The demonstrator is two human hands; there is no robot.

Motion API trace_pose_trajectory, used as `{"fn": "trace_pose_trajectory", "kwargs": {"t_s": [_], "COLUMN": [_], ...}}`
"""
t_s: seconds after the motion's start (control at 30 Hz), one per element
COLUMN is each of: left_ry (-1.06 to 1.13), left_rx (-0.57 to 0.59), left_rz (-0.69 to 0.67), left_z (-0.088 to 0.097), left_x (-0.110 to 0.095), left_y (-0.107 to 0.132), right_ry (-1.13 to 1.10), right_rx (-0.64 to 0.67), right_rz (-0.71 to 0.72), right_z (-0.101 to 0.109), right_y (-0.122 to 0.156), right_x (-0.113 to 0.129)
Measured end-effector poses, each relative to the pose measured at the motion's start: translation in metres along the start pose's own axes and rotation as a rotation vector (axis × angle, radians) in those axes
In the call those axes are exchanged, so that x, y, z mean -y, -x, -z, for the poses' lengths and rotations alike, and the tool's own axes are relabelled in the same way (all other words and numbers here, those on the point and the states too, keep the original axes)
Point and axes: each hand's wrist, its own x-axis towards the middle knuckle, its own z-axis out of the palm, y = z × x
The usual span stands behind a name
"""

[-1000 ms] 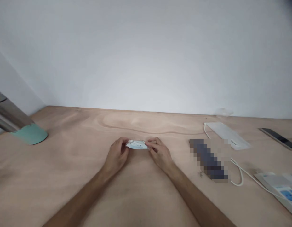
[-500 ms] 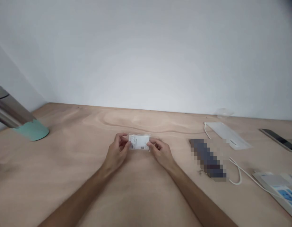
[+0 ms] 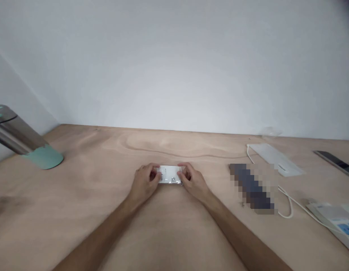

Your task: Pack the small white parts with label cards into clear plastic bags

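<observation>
A small white packet (image 3: 169, 174) with printed markings lies flat just above the wooden table (image 3: 78, 195), held between both hands. My left hand (image 3: 144, 183) pinches its left end with curled fingers. My right hand (image 3: 192, 180) pinches its right end the same way. Both forearms reach in from the bottom edge of the picture.
A steel bottle with a teal base (image 3: 27, 145) leans at the far left. To the right lie a blurred-out dark object (image 3: 252, 187), a white flat device (image 3: 277, 159) with a white cable (image 3: 288, 205), a dark phone (image 3: 336, 163) and a white-blue box (image 3: 336, 222).
The packet was turned from edge-on to upright facing me, then tipped down flat toward the table. Both hands kept their hold and moved slightly right.
</observation>
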Motion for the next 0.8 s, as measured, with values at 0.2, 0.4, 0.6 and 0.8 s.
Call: {"fn": "trace_pose_trajectory", "kwargs": {"t_s": [0.2,0.4,0.6,0.8], "left_ry": [-0.076,-0.228,-0.403,-0.293], "left_rx": [-0.012,0.014,-0.075,0.084], "left_rz": [0.021,-0.001,-0.218,-0.474], "left_z": [0.002,0.003,0.002,-0.008], "left_x": [-0.005,-0.008,-0.015,-0.011], "left_y": [0.000,0.003,0.010,0.012], "right_ry": [0.169,0.285,0.352,0.324], "right_rx": [0.069,0.094,0.107,0.099], "right_rz": [0.034,0.054,0.092,0.098], "right_z": [0.001,0.000,0.000,0.002], "right_y": [0.003,0.006,0.009,0.009], "right_x": [0.007,0.016,0.021,0.019]}}
